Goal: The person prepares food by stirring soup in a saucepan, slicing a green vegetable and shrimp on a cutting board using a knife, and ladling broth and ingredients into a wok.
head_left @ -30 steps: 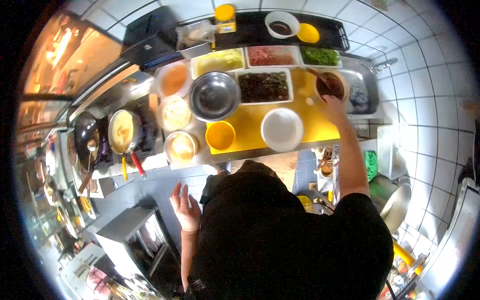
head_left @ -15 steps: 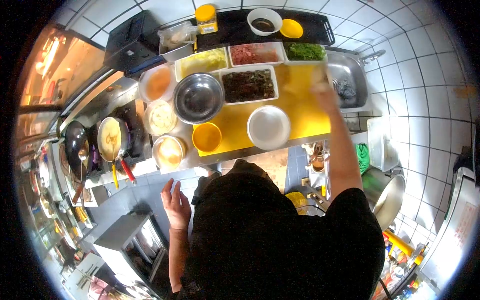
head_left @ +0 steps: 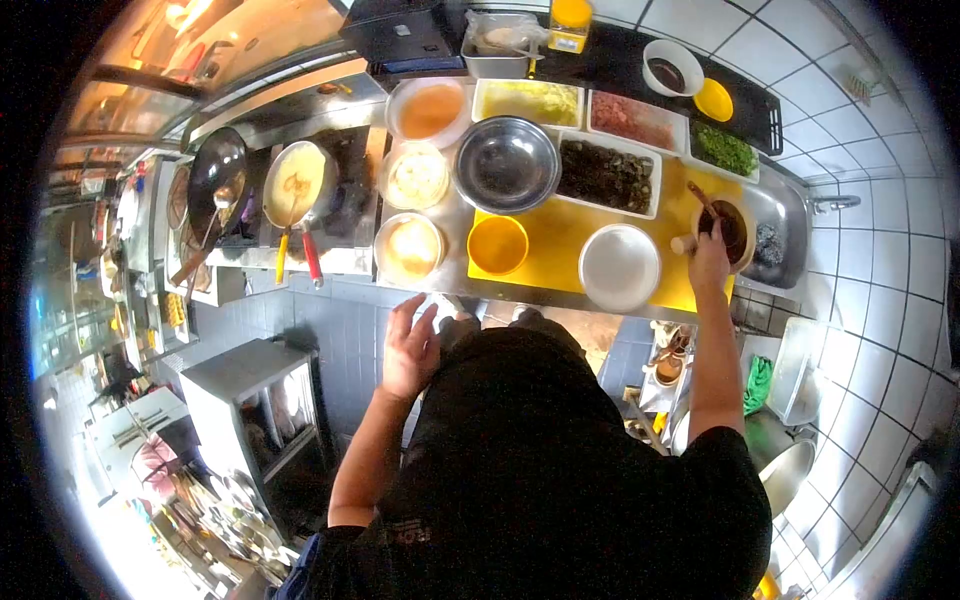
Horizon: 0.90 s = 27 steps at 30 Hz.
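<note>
My right hand [head_left: 709, 265] is at the right end of the yellow board [head_left: 540, 230], with its fingers over the near rim of a light-brown bowl [head_left: 746, 262]. The bowl has a dark inside, and a brown stick-like utensil [head_left: 703, 198] leans across its left edge. It is hard to make out how the fingers close on the rim. My left hand [head_left: 408, 350] hangs below the counter's front edge, fingers loosely spread and holding nothing. Nearest to it on the counter is a white tub [head_left: 410, 275] with pale yellow contents. A white bowl [head_left: 619, 267] sits left of my right hand.
A steel bowl [head_left: 507, 165], a yellow cup [head_left: 498, 245] and tubs of chopped food, such as greens [head_left: 724, 148], stand on the counter. A pan [head_left: 300, 185] and a black wok [head_left: 215, 170] are on the stove at left. A sink [head_left: 785, 225] lies at right.
My right hand was a blur near the sink's left edge; it has come toward me and now is at the brown bowl, which did not show clearly before. The view has turned.
</note>
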Available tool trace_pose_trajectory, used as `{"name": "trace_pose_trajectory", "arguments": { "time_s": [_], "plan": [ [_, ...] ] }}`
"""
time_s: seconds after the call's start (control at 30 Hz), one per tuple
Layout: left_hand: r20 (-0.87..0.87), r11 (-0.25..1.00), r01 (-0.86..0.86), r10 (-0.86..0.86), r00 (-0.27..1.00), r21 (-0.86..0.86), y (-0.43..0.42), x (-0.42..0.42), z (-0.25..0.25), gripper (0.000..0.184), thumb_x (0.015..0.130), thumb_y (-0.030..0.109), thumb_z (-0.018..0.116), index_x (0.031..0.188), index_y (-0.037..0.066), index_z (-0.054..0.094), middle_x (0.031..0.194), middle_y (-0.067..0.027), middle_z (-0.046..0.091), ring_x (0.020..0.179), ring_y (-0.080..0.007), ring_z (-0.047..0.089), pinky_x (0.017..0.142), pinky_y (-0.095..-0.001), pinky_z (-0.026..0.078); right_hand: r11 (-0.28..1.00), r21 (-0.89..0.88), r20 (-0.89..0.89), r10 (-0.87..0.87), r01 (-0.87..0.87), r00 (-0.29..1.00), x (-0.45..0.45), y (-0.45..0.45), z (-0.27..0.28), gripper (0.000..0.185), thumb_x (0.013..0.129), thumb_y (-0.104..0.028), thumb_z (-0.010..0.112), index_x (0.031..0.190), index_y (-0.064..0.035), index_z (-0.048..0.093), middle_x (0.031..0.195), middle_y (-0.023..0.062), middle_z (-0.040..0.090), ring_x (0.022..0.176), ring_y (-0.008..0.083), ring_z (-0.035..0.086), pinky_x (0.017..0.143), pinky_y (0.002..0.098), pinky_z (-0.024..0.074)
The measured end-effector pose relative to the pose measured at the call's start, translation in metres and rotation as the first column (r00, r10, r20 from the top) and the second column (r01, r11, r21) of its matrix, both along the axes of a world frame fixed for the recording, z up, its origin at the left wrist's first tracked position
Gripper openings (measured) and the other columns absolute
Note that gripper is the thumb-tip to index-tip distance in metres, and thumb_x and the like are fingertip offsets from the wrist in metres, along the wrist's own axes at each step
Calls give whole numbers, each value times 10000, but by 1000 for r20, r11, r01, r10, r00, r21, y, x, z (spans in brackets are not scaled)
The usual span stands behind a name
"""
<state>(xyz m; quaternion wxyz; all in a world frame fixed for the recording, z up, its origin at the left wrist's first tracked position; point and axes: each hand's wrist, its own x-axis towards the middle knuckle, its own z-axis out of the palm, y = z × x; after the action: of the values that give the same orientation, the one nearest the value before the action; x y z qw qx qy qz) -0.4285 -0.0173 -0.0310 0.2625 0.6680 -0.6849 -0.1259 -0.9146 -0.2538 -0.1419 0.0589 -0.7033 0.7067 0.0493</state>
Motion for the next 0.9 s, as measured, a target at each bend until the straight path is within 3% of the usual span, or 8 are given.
{"name": "trace_pose_trajectory", "arguments": {
  "time_s": [0.23, 0.4, 0.5, 0.53, 0.6, 0.7, 0.8, 0.9],
  "plan": [
    [314, 974, 161, -105, 944, -157, -121, -24, -30, 419, 828, 47, 537, 1244, -4, 561, 1214, -180, 565, 1130, -361, 535, 951, -459, 460, 974, -190, 9, 130, -126, 992, -1, 13, 12, 349, 830, -124, 645, 1153, -25, 558, 1502, 262, 352, 1288, 449, 454, 1070, 504, 399],
    [493, 964, 251, -263, 829, 92, -186, -6, -142, 199, 839, 133, 547, 994, 35, 624, 1010, -162, 618, 961, -340, 570, 818, -449, 484, 937, -349, 207, 91, -14, 974, 21, 63, 69, 473, 801, -182, 670, 1240, -45, 559, 1482, 248, 385, 1332, 431, 408, 1077, 515, 391],
    [297, 931, 348, -304, 905, -111, -195, -16, -100, 117, 801, 77, 547, 889, 52, 621, 866, -135, 613, 860, -329, 581, 732, -467, 481, 909, -395, 432, 59, 130, 900, 35, 101, 77, 522, 771, -90, 630, 1281, -57, 524, 1419, 236, 450, 1241, 431, 493, 1020, 503, 441],
    [494, 785, 552, -374, 785, -283, -199, -16, -87, 133, 783, 52, 548, 897, 38, 615, 882, -133, 611, 852, -327, 577, 735, -465, 480, 906, -384, 527, 58, 177, 848, 41, 113, 81, 543, 759, -48, 622, 1291, -59, 518, 1401, 235, 465, 1240, 425, 492, 1032, 486, 429],
    [493, 841, 534, -431, 756, -83, -194, -23, -55, 88, 781, 35, 537, 857, 45, 581, 836, -138, 561, 827, -332, 551, 740, -460, 476, 899, -376, 534, 11, 225, 846, 40, 133, 68, 410, 829, -81, 621, 1234, -45, 564, 1282, 230, 563, 1102, 370, 599, 906, 438, 516],
    [567, 799, 589, -431, 702, -122, -161, -48, 16, 63, 780, 67, 559, 839, 44, 563, 801, -125, 525, 826, -328, 546, 735, -439, 479, 891, 226, 810, -396, 394, 431, 65, 175, 93, 283, 912, -149, 622, 1177, -49, 609, 1049, 153, 680, 916, 248, 676, 732, 335, 551],
    [614, 742, 665, -489, 619, -79, -147, -66, 33, 112, 776, 84, 575, 884, 58, 582, 865, -109, 566, 906, -305, 578, 788, -426, 490, 835, 454, 880, -367, 311, -300, 98, 196, 90, 350, 965, -323, 623, 1129, -14, 623, 880, 53, 677, 819, 126, 642, 658, 288, 530],
    [601, 626, 770, -664, 445, 122, -137, -108, 47, 216, 782, 119, 561, 984, 53, 601, 997, -91, 579, 1029, -276, 556, 871, -434, 470, 755, 571, 751, -323, 321, -576, 121, 199, 123, 366, 966, -320, 622, 1126, 9, 616, 884, 87, 674, 719, 145, 647, 568, 275, 510]
  ]
}}
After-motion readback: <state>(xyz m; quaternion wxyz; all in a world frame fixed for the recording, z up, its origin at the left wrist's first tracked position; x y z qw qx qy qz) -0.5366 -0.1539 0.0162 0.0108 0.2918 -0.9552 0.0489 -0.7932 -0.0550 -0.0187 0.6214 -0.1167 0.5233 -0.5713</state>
